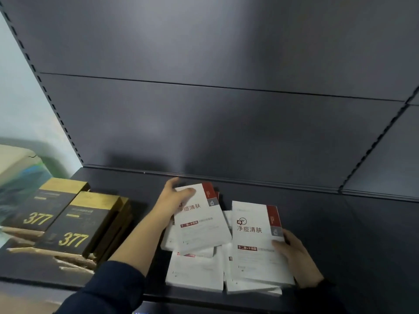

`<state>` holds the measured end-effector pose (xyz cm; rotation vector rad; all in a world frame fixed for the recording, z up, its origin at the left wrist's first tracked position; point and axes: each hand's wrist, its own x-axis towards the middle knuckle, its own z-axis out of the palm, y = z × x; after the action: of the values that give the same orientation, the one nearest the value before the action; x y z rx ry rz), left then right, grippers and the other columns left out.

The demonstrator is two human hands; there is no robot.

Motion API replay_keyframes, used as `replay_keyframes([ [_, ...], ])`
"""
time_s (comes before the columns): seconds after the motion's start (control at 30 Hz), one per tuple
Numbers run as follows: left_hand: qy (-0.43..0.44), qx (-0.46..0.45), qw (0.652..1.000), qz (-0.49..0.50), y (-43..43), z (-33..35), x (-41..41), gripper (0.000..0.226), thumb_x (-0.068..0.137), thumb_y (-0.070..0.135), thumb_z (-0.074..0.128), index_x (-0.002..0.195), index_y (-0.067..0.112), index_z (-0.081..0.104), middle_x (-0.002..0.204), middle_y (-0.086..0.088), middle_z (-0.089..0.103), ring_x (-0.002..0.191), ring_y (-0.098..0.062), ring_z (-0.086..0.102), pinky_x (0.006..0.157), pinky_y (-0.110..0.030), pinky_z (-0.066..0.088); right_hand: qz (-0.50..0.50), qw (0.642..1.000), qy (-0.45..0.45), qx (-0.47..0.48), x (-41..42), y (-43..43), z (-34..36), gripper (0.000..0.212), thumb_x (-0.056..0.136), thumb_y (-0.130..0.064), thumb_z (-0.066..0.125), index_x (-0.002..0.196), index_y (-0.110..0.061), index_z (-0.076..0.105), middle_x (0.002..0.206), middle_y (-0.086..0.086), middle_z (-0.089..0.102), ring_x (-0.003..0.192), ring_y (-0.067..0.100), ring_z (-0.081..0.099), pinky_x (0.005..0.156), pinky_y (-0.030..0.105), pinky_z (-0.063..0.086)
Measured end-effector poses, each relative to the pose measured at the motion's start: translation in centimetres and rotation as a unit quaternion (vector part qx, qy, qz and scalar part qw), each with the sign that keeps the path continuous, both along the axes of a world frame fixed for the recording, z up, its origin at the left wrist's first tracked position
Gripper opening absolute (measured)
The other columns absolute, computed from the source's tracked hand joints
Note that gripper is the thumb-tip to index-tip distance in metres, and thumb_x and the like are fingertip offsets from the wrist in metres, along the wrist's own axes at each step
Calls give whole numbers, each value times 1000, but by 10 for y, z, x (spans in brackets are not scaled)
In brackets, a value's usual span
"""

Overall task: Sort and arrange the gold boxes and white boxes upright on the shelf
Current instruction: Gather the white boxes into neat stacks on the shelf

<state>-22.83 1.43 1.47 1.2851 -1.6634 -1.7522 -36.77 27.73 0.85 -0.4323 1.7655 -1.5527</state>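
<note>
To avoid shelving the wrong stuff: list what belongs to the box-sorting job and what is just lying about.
Job: black-and-gold cardboard boxes marked 377; flat white cardboard boxes with red corner tabs; left hand and right hand, each gripping one; dark metal shelf.
Lying about: blurred pale carton with green-blue plastic, left of the shelf.

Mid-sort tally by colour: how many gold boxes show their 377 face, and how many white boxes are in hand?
Gold, 377 face showing: 2 (far gold box, near gold box)
White, held: 2 (left white box in left hand, right white box in right hand)
Total: 4
More of both colours lie underneath, too overlapped to count.
</note>
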Motion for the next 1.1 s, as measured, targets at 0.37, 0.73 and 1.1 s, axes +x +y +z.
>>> replay_keyframes([
  [0.37, 133, 203, 968, -68, 4, -8, 38, 62, 92, 0, 52, 147, 15, 27, 103, -23, 68, 90, -31, 68, 80, -44, 55, 16, 990, -109, -93, 4, 9, -9, 33, 93, -2, 42, 121, -9, 56, 109, 16, 71, 97, 34, 69, 68, 36, 60],
  [0.73, 110, 188, 974, -58, 10, -2, 44, 58, 94, 2, 50, 146, 17, 29, 103, -19, 69, 92, -31, 67, 80, -44, 56, 60, 985, -98, -129, 6, 4, -7, 47, 79, -11, 54, 126, -15, 51, 114, 12, 70, 101, 31, 68, 70, 34, 59],
  [1.1, -18, -60, 994, -93, 64, -8, 62, 39, 92, 22, 60, 128, 34, 53, 103, 15, 71, 89, -6, 71, 65, -24, 57, 45, 976, -119, -177, 15, 3, -17, 55, 83, -16, 52, 137, -17, 43, 130, 16, 60, 116, 37, 59, 91, 52, 52],
])
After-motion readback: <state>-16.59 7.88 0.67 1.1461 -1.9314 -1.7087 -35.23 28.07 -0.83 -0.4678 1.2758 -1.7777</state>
